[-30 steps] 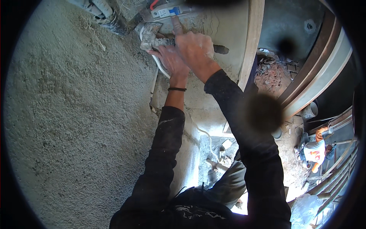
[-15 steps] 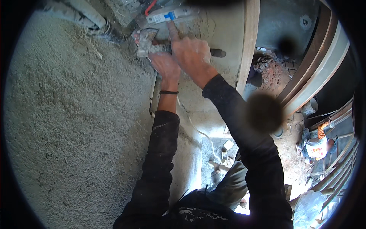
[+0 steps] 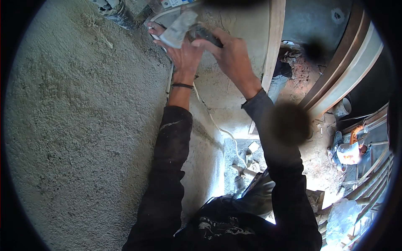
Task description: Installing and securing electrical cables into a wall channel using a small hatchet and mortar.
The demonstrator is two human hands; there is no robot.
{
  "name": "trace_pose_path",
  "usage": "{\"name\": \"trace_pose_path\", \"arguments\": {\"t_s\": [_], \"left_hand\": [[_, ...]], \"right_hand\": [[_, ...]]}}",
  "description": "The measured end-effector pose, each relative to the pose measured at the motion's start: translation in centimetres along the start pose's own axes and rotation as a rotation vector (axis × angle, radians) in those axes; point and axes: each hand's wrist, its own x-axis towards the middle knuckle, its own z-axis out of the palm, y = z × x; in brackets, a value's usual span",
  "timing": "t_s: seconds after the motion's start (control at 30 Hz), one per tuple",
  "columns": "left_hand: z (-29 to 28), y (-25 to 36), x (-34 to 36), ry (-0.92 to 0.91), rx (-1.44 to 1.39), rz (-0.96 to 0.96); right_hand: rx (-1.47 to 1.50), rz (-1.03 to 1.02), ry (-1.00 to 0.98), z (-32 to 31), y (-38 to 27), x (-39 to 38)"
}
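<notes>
My right hand (image 3: 236,56) is closed around the dark handle of a hatchet-like tool (image 3: 180,30) with a broad, dusty grey head. Beneath that head, my left hand (image 3: 186,58) reaches into the wall corner. Its fingertips bend around a small pale piece that the tool partly hides, so I cannot make out its kind. A white-and-blue breaker-like switch (image 3: 171,3) shows at the top edge, just above the hands. From near my left wrist, a pale cable (image 3: 217,127) runs down the wall.
Rough plaster wall (image 3: 92,138) fills the left side. A thick grey pipe (image 3: 121,16) comes in at upper left. A wooden frame (image 3: 274,37) stands to the right. Far below, a person (image 3: 347,152) is near a bucket (image 3: 343,107) and railings. Another person's clothed legs (image 3: 278,81) show beyond the frame.
The tool has lifted and tilted, its head now over my left fingers. My right hand has moved right and grips the handle with no finger stretched toward the switch. The switch has slid toward the top edge.
</notes>
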Motion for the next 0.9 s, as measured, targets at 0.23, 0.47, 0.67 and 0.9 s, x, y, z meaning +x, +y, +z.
{"name": "trace_pose_path", "arguments": {"t_s": [0.23, 0.47, 0.67, 0.9], "left_hand": [[-2.4, 2.8, 0.9, -0.016, -0.236, -0.115], [-1.7, 2.9, 1.0, -0.024, -0.133, -0.106], [-0.6, 4.1, 1.9, 0.036, -0.262, -0.244], [1.7, 3.6, 3.8, 0.365, -0.222, -0.421]], "right_hand": [[-0.451, 0.046, 0.036, -1.2, 2.1, 1.0], [-0.553, -0.010, 0.140, 0.3, 2.8, 2.6], [-0.645, 0.202, -0.112, -0.7, 0.4, 3.1], [-0.589, 0.026, 0.095, 1.0, 2.4, 2.8]]}}
